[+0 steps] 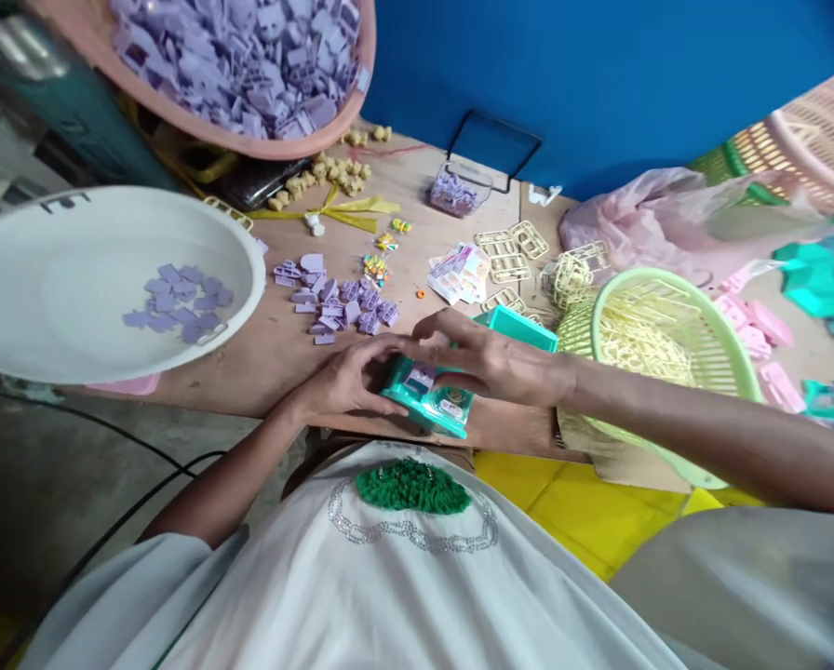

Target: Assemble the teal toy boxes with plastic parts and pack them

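Teal box [431, 405] looks like light, stiff plastic; the left hand [351, 377] and right hand [487, 358] both hold it by the edges above the desk [263, 354].

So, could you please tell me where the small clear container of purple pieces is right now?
In the head view, the clear container stands at the far edge of the wooden table, against the blue wall, beside the black wire stand.

No legible text, seemingly.
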`<control>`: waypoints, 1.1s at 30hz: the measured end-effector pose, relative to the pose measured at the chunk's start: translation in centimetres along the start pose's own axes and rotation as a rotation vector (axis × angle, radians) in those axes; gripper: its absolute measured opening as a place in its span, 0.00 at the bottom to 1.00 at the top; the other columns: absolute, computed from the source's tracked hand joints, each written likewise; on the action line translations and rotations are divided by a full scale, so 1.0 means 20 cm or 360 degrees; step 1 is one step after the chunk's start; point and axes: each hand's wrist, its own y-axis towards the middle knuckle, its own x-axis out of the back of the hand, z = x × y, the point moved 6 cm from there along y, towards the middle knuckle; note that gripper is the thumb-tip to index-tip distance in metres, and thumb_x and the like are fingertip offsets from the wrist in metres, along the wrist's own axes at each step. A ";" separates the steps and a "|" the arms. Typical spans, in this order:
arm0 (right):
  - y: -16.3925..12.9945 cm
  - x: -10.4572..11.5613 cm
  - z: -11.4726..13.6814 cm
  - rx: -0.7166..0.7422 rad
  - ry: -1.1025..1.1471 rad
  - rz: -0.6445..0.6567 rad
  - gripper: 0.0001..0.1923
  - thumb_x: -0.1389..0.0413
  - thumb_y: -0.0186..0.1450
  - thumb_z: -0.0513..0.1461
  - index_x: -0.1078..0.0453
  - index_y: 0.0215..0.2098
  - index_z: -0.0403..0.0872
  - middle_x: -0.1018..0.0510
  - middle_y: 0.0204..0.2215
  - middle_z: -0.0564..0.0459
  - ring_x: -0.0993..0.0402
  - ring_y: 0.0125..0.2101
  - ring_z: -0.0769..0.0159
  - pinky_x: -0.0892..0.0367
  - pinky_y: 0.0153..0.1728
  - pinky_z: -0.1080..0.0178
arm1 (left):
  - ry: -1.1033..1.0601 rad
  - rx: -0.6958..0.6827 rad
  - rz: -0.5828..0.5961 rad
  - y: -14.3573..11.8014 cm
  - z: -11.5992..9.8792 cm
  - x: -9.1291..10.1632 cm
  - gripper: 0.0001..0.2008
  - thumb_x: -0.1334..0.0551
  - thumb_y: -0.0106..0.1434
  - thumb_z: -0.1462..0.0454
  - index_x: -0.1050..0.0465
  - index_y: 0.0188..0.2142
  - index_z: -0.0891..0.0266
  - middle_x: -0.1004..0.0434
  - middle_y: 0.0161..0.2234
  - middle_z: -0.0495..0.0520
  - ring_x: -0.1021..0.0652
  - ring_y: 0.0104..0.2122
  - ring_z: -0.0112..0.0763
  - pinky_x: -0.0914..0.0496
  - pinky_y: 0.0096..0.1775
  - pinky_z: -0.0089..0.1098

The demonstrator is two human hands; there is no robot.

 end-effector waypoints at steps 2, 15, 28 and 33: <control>-0.09 0.02 0.01 -0.0305 0.0052 -0.0376 0.23 0.46 0.79 0.42 0.31 0.70 0.47 0.23 0.54 0.37 0.22 0.54 0.54 0.21 0.51 0.54 | -0.0020 0.0038 -0.0015 -0.01 0.01 -0.01 0.46 0.15 0.47 0.57 0.26 0.65 0.57 0.24 0.65 0.65 0.23 0.65 0.55 0.28 0.68 0.50; -0.21 -0.19 0.11 -0.0822 0.0387 -0.0951 0.20 0.38 0.75 0.47 0.19 0.58 0.45 0.19 0.45 0.42 0.21 0.45 0.57 0.22 0.46 0.55 | -0.0026 0.0217 0.0000 -0.03 0.07 -0.04 0.49 0.16 0.50 0.56 0.32 0.69 0.53 0.31 0.70 0.62 0.30 0.71 0.55 0.33 0.72 0.51; -0.23 -0.21 0.08 -0.0665 0.0537 -0.1038 0.22 0.35 0.73 0.46 0.20 0.59 0.43 0.21 0.43 0.43 0.22 0.45 0.58 0.23 0.47 0.56 | 0.0069 0.0242 -0.0050 -0.04 0.10 -0.03 0.53 0.16 0.48 0.51 0.35 0.69 0.54 0.33 0.72 0.64 0.31 0.72 0.54 0.33 0.72 0.47; -0.28 -0.21 0.15 -0.0653 0.0281 -0.1159 0.22 0.40 0.76 0.43 0.26 0.67 0.48 0.22 0.54 0.39 0.22 0.52 0.56 0.22 0.51 0.51 | 0.0054 0.0144 -0.0030 -0.05 0.04 -0.08 0.51 0.22 0.57 0.47 0.42 0.73 0.54 0.37 0.74 0.64 0.33 0.73 0.50 0.33 0.71 0.43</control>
